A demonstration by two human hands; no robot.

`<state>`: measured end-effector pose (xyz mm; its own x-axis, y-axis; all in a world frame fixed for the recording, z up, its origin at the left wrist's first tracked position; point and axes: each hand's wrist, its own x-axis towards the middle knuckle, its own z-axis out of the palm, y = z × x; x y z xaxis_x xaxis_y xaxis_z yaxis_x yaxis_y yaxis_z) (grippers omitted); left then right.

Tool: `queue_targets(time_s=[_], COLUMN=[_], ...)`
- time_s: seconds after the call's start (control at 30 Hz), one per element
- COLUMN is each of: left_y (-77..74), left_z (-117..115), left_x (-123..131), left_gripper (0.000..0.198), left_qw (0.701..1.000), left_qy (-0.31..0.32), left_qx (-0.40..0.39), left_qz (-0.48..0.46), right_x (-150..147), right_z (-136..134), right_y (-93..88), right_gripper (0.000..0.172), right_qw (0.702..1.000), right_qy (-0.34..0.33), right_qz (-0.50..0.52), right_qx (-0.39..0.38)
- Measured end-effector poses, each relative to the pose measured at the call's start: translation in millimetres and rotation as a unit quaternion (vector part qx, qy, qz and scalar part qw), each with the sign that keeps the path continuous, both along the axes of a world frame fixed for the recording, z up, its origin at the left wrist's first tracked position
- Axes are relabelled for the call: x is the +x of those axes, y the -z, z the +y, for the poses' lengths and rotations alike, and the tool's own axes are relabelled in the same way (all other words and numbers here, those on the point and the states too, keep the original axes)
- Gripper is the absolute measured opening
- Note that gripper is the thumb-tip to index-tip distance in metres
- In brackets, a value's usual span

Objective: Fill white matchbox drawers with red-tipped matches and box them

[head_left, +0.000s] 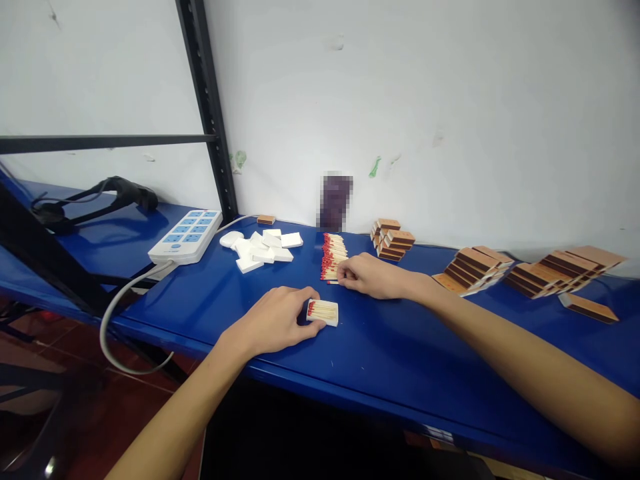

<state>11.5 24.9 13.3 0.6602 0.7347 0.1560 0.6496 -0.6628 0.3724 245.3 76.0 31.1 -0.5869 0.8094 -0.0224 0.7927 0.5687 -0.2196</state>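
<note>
A small white matchbox tray lies on the blue shelf with several red-headed matches in it. My left hand grips its left end between thumb and fingers. Beyond the tray is a long pile of loose matches, their red heads pointing left. My right hand is at the near end of this pile, thumb and fingers pinched together on the tail of a match. The fingers hide part of that match and any others they may hold.
White empty trays lie heaped at the left beside a power strip. Matchbox sleeves are stacked at the back and right. A black shelf post rises at left; a wall stands behind.
</note>
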Motion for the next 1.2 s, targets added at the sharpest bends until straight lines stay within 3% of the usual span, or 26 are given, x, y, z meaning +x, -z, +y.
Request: queue_targets(time_s=[0.27,0.53,0.8,1.03,1.2], left_y=[-0.9,1.3,-1.2,1.6,0.6], left_z=[-1,1,0,2,1], left_x=[0,-1,1,0,0], left_gripper=[0.026,0.030,0.033,0.035,0.034], left_qw=[1.000,1.000,0.999,1.000,1.000], left_qy=[0.004,-0.007,-0.017,-0.016,-0.016], left_qx=[-0.004,-0.010,-0.033,-0.024,-0.024], left_qz=[-0.014,-0.007,-0.012,-0.008,-0.009], right_x=[-17,-31,6,18,26], right_z=[-31,-42,-2,5,13], right_y=[-20.9,-21.7,-19.1,-19.9,-7.3], right_gripper=[0.011,0.012,0.015,0.014,0.015], right_qw=[0.996,0.990,0.996,0.987,0.981], right_qy=[-0.054,-0.061,0.044,0.105,0.128], right_qz=[0.034,0.055,-0.014,-0.089,-0.130], right_qx=[-0.066,-0.117,0.072,0.078,0.064])
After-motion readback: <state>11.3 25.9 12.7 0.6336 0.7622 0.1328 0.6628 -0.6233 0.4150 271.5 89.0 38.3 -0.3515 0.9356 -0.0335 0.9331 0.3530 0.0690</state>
